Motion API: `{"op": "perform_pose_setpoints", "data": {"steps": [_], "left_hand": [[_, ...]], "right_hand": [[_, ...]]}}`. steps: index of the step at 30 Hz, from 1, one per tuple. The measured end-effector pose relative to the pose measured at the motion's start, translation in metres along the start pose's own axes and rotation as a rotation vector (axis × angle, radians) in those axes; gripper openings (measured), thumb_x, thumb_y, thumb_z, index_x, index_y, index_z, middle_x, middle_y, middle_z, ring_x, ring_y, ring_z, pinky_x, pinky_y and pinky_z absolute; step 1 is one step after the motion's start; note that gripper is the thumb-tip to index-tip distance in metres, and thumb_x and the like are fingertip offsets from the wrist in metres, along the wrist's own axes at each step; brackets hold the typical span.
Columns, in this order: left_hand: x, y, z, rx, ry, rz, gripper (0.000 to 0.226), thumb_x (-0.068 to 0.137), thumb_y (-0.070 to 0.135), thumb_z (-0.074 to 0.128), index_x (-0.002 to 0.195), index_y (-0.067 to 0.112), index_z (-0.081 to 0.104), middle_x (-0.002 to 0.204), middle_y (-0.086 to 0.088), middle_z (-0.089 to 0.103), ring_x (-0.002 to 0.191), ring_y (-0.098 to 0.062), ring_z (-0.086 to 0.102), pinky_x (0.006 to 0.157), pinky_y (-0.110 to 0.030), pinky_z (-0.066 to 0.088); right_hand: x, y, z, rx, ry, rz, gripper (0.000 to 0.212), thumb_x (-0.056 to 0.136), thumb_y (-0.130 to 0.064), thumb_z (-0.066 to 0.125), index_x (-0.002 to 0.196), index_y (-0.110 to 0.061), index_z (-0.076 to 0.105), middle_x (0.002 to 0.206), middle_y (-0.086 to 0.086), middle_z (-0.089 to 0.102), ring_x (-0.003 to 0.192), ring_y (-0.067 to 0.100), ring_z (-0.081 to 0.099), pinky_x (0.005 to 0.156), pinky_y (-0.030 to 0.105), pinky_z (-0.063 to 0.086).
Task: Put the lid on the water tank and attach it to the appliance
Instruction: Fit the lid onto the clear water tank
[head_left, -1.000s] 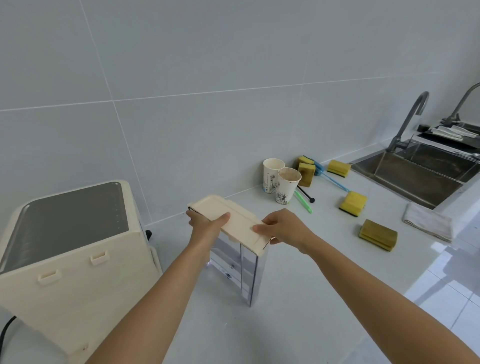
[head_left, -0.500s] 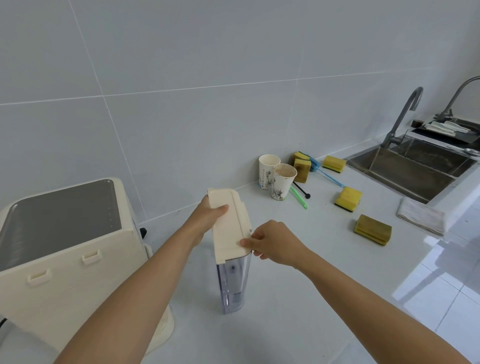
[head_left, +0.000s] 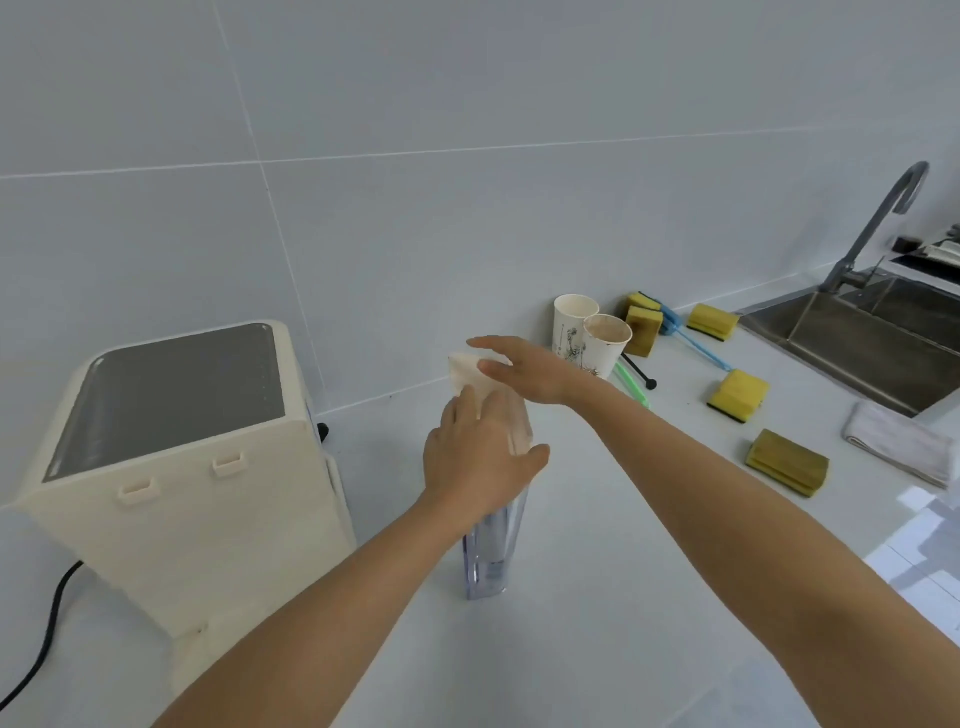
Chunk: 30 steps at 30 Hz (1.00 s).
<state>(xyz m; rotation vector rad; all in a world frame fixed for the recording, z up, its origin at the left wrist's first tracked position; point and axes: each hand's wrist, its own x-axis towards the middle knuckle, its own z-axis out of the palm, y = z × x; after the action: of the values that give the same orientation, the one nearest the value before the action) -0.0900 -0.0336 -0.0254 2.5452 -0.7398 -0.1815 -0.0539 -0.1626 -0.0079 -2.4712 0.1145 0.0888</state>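
Observation:
A narrow clear water tank (head_left: 491, 551) stands upright on the white counter, its short end toward me. The cream lid (head_left: 466, 375) lies on top of it. My left hand (head_left: 475, 457) covers the near end of the lid, palm down, thumb over the right edge. My right hand (head_left: 524, 370) is flat across the far end of the lid with fingers stretched out to the left. The cream appliance (head_left: 208, 499) with a grey top stands just left of the tank, a small gap between them. Two tabs stick out of its side facing the tank.
Two paper cups (head_left: 592, 343) stand behind the tank by the wall. Yellow sponges (head_left: 737, 396), a blue brush (head_left: 693, 340) and a green stick lie to the right. A folded cloth (head_left: 898, 441), a steel sink (head_left: 872, 338) and a tap are at far right. A black cord (head_left: 49, 623) runs from the appliance.
The tank has been turned from slanted to end-on. Both hands went from holding the lid's edges to lying flat on top of it, the right hand shifting to the far end.

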Motion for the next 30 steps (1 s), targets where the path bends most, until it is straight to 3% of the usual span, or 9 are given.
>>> {"op": "perform_pose_setpoints", "data": {"steps": [3,6,9,12,17,22,27,30], "left_hand": [[-0.001,-0.004,0.014,0.082,0.07,0.045,0.07,0.076,0.052,0.054,0.133,0.017,0.032,0.138,-0.006,0.037,0.13,-0.024,0.031,0.1,-0.041,0.036],[0.0,-0.004,0.019,0.143,0.102,0.071,0.073,0.078,0.051,0.053,0.136,0.014,0.029,0.139,-0.009,0.034,0.131,-0.026,0.03,0.103,-0.043,0.035],[0.002,-0.005,0.021,0.19,0.088,0.069,0.068,0.079,0.049,0.051,0.134,0.014,0.033,0.142,-0.011,0.033,0.134,-0.028,0.026,0.105,-0.045,0.033],[0.003,-0.009,0.02,0.198,0.073,0.064,0.071,0.077,0.05,0.052,0.135,0.016,0.032,0.143,-0.009,0.033,0.134,-0.028,0.026,0.105,-0.044,0.033],[0.0,-0.02,0.008,0.215,0.027,0.01,0.074,0.075,0.049,0.054,0.136,0.014,0.028,0.135,-0.009,0.04,0.122,-0.027,0.04,0.093,-0.038,0.04],[-0.002,-0.037,-0.013,0.091,-0.061,-0.083,0.074,0.072,0.045,0.062,0.132,0.016,0.031,0.124,-0.005,0.051,0.107,-0.026,0.053,0.073,-0.032,0.04],[0.006,-0.053,-0.028,0.029,-0.131,-0.118,0.095,0.068,0.041,0.071,0.144,0.02,0.018,0.143,-0.005,0.043,0.128,-0.025,0.041,0.098,-0.037,0.041],[0.014,-0.064,-0.031,-0.088,-0.158,-0.102,0.1,0.062,0.033,0.078,0.144,0.023,0.022,0.146,-0.004,0.039,0.132,-0.024,0.037,0.105,-0.035,0.037]], "right_hand": [[0.017,-0.005,0.01,-0.081,-0.121,-0.017,0.042,0.096,-0.028,0.033,0.136,-0.018,0.037,0.151,0.007,0.03,0.143,0.018,0.01,0.115,0.035,0.012],[0.025,-0.007,0.011,-0.116,-0.169,-0.005,0.042,0.096,-0.031,0.032,0.134,-0.016,0.041,0.151,0.006,0.031,0.144,0.017,0.007,0.115,0.036,0.011],[0.028,-0.01,0.009,-0.125,-0.17,-0.018,0.039,0.095,-0.03,0.035,0.128,-0.014,0.047,0.144,0.007,0.041,0.14,0.021,0.022,0.112,0.035,0.019],[0.029,-0.009,0.011,-0.202,-0.168,-0.005,0.037,0.092,-0.033,0.039,0.125,-0.017,0.048,0.133,0.011,0.051,0.124,0.028,0.043,0.105,0.039,0.032],[0.029,-0.004,0.011,-0.335,-0.111,0.049,0.037,0.09,-0.042,0.038,0.124,-0.028,0.046,0.125,0.014,0.049,0.113,0.034,0.048,0.099,0.047,0.04],[0.025,0.005,0.01,-0.344,-0.052,0.121,0.036,0.089,-0.045,0.034,0.118,-0.028,0.046,0.124,0.012,0.044,0.105,0.034,0.053,0.094,0.043,0.042],[0.014,0.018,0.007,-0.271,0.022,0.201,0.037,0.088,-0.044,0.035,0.117,-0.024,0.045,0.119,0.012,0.047,0.094,0.031,0.054,0.085,0.039,0.042],[0.004,0.027,0.004,-0.218,0.057,0.236,0.038,0.088,-0.044,0.037,0.117,-0.021,0.045,0.106,0.011,0.046,0.084,0.027,0.05,0.075,0.034,0.042]]}}
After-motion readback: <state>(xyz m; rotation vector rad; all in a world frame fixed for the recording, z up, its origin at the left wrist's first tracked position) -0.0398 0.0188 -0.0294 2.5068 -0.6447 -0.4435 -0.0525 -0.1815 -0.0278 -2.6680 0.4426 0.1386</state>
